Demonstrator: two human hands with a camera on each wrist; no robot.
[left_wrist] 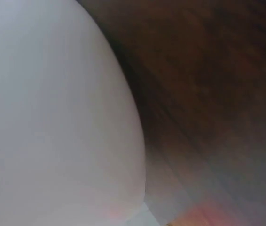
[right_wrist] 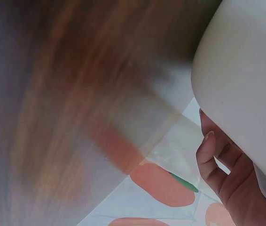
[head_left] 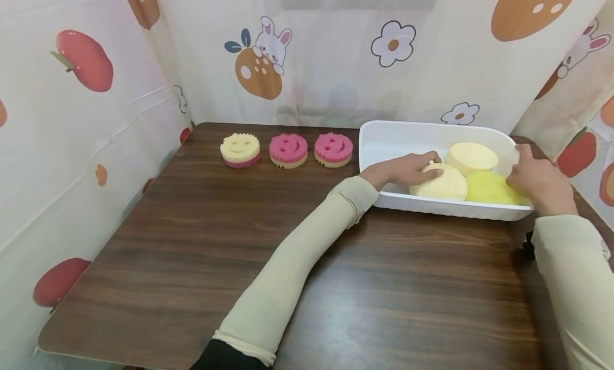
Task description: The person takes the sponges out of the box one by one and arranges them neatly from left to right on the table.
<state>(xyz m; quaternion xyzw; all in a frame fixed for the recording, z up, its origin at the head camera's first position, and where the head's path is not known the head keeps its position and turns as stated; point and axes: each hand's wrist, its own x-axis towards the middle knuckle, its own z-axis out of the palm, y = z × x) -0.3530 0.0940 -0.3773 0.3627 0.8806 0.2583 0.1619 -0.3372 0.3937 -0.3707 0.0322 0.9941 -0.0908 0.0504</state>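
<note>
In the head view a white tray (head_left: 431,130) holds two pale yellow round sponges and a bright yellow one. My left hand (head_left: 402,170) reaches over the tray's near left side and holds the front pale sponge (head_left: 443,184), thumb and fingers at its left edge. The bright yellow sponge (head_left: 491,188) lies just right of it, the other pale sponge (head_left: 472,158) behind. My right hand (head_left: 542,183) grips the tray's right end beside the bright sponge. The right wrist view shows curled fingers (right_wrist: 207,146) outside the tray wall (right_wrist: 246,70). Tray wall fills much of the left wrist view.
Three smiley-face sponges stand in a row left of the tray: one cream on top (head_left: 240,149) and two pink on top, the middle one (head_left: 288,149) and the right one (head_left: 333,149). They rest on a brown wooden table (head_left: 216,263). Printed curtains (head_left: 331,66) hang behind and beside it.
</note>
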